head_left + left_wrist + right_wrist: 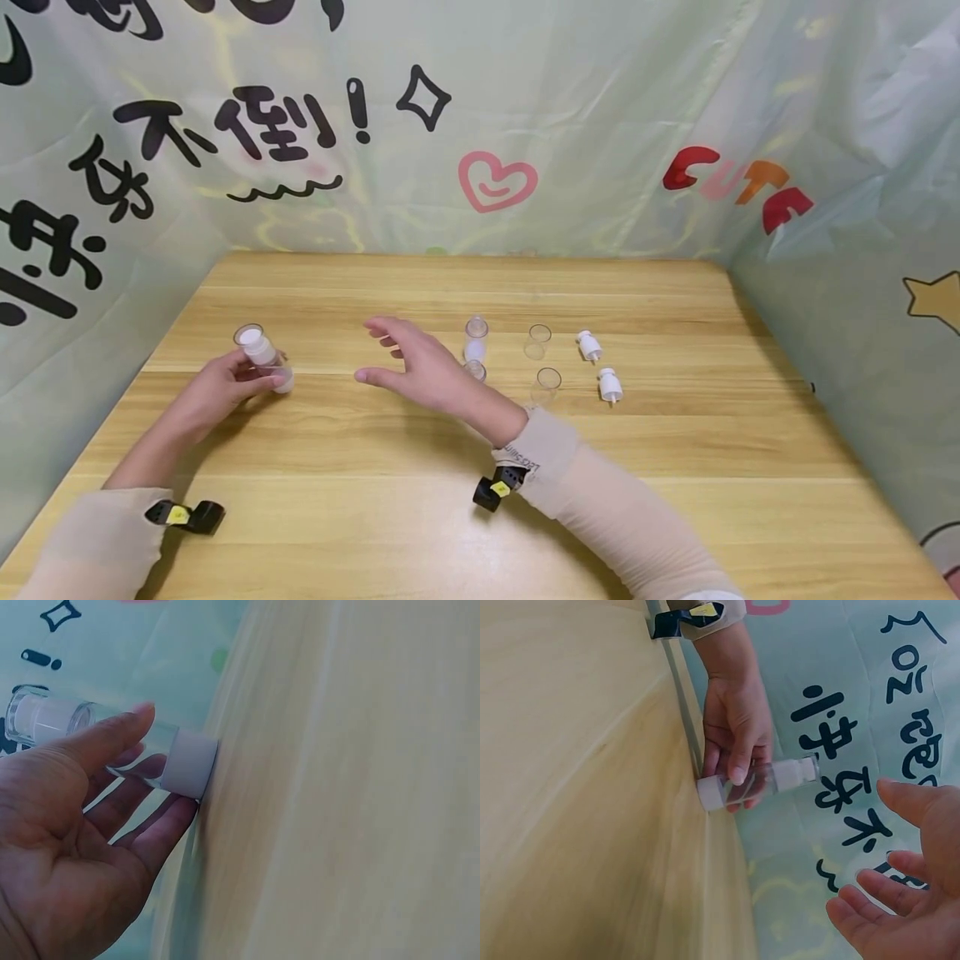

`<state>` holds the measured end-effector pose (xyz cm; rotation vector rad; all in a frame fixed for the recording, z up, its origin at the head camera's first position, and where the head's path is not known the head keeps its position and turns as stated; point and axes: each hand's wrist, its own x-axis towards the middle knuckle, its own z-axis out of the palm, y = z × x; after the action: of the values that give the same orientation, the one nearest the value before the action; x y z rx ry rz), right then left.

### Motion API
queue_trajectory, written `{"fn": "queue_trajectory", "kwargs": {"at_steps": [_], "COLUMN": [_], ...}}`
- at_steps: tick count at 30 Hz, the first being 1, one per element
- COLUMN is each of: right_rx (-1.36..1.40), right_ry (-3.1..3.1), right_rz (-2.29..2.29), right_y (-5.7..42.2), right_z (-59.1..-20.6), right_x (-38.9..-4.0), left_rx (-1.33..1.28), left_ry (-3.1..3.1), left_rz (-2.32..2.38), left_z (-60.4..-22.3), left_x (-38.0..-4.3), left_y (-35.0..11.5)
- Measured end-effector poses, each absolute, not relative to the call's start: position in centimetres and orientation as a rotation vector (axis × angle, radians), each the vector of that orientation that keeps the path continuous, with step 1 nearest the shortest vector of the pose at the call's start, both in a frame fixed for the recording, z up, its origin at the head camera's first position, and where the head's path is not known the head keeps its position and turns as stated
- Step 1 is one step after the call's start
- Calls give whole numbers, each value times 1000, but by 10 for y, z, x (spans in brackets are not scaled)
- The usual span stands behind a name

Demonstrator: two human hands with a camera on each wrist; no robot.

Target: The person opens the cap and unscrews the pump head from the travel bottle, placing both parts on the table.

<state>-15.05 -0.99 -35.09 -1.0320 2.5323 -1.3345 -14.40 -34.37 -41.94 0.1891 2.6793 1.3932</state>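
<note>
My left hand (225,385) grips a small clear bottle (260,350) at the left of the table, thumb on one side and fingers on the other. The bottle has a white base (189,765), a white top part and a clear cap (22,714) over that end. In the left wrist view its base is against the tabletop or very near it. My right hand (423,367) hovers over the middle of the table, palm facing left, fingers extended and thumb apart, holding nothing. Right of this hand stands another clear-and-white bottle (476,346).
A clear cylinder (475,368), partly behind my right hand, is near the second bottle. Two clear caps (548,380) stand farther right, beside two white pump heads (610,386) lying on the wooden table (360,517). Printed cloth (600,108) hangs around the table.
</note>
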Motion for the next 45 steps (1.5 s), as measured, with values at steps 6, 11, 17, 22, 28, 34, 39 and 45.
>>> {"fn": "queue_trajectory", "kwargs": {"at_steps": [6,11,17,22,28,34,39,45], "right_rx": [-1019,-1012,-1013,-1030,-1047,-1058,-1065,-1096], "right_ry": [2509,2496,2492,2489,2517,2537,2523,2505], "right_rz": [-1346,-1337,-1308,-1290,-1233,-1201,-1213,-1241], "right_y": [-14,-18,-20,-23,-27,-30,-33,-38], "right_z": [-359,-365,-370,-373,-377,-378,-379,-380], "right_x": [-151,-151,-151,-152,-151,-151,-150,-149], "left_rx": [202,222,287,318,316,325,324,353], "left_ry": [2631,2613,2576,2548,2517,2495,2482,2471], "left_rz": [1393,1372,1398,1417,1417,1423,1426,1456], "left_z": [-417,-416,-418,-420,-419,-420,-423,-424], "left_x": [-142,-141,-140,-139,-136,-134,-133,-132], "left_y": [-334,-327,-319,-313,-306,-298,-293,-286]}}
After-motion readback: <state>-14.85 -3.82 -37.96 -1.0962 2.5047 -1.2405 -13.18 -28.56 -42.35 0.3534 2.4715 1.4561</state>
